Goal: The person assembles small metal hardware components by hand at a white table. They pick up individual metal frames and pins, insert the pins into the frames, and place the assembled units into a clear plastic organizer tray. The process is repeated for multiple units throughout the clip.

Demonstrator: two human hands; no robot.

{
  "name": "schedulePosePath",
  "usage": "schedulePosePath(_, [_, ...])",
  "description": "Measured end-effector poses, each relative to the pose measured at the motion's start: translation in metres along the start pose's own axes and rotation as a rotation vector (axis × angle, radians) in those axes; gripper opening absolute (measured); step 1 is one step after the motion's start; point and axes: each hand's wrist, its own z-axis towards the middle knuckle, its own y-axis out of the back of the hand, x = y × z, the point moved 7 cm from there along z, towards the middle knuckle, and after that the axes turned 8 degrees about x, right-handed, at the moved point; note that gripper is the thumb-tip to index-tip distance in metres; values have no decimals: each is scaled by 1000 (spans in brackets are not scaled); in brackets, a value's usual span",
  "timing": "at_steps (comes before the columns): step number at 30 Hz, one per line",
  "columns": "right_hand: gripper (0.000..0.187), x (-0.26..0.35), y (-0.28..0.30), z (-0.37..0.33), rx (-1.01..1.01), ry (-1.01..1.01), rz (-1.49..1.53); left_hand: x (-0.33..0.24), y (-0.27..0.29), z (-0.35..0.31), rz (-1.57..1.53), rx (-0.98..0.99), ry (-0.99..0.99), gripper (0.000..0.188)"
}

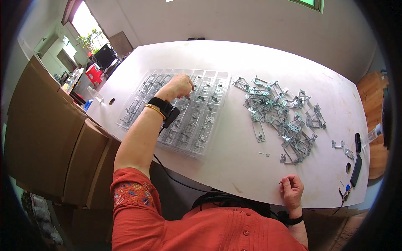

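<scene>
Metal parts (201, 98) lie in a clear compartment tray (226, 90) on the surface (234, 167), presumably for separation. Left hand (180, 86): curled over the tray; any grip cannot be determined. Right hand (292, 189): nearly closed, apparently pinching a small dark piece (281, 182).

White table (234, 167), clear compartment tray (219, 118), metal brackets (289, 134)

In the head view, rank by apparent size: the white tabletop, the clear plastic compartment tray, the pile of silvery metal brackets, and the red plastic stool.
1. White tabletop
2. Clear plastic tray
3. Silvery bracket pile
4. Red plastic stool; it stands farther off, so its true size is unsure.
</scene>
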Motion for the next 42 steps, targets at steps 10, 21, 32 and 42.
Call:
schedulePosePath(10, [15, -5, 3, 1, 0, 24, -40, -2, 3, -13, -66, 25, 28, 52])
schedulePosePath(21, [13, 0, 3, 0, -38, 20, -74, -126, 50, -252, -495, -364, -1159, 12])
schedulePosePath(32, [12, -18, 5, 2, -6, -34, -39, -178, 9, -393, -621, 369, -1635, 5])
schedulePosePath(42, [12, -39, 14, 17, -16, 36, -106, -201, -25, -383, -832, 311, -1802, 4])
